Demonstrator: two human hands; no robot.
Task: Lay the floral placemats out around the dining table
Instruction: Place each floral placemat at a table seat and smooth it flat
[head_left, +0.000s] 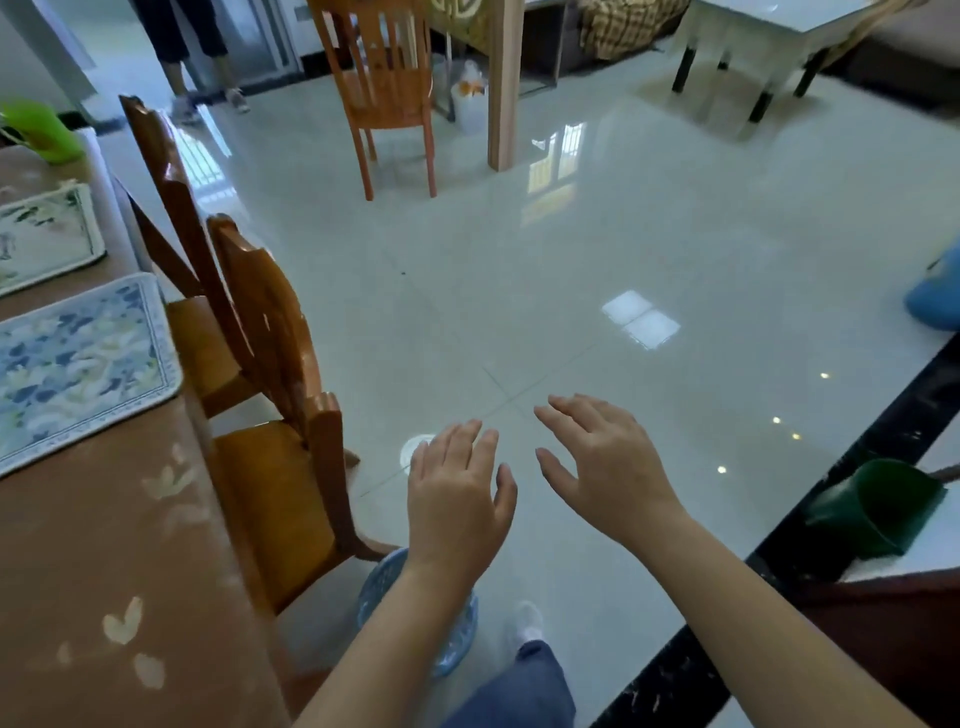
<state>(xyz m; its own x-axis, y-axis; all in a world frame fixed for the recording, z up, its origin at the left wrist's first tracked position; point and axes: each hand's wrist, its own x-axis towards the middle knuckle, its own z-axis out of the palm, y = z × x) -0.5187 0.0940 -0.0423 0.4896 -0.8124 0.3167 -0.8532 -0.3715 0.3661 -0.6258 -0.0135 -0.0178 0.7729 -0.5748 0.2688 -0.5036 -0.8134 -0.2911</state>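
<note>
- Left hand (457, 499) and right hand (608, 467) hover with fingers straight, holding nothing.
- Blue placemat (78, 364) lies well left of both, on the dining table (104, 571); left hand nearer.

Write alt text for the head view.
The left hand and right hand hover open and empty above a glossy floor. A blue floral placemat and a green floral placemat lie on the dining table beside wooden chairs.

Both hands, left hand (457, 499) and right hand (608, 467), hover empty over the glossy tiled floor (571, 249). On the brown table (104, 571) at left lie a blue floral placemat (78, 364) and a green floral placemat (44, 236).
</note>
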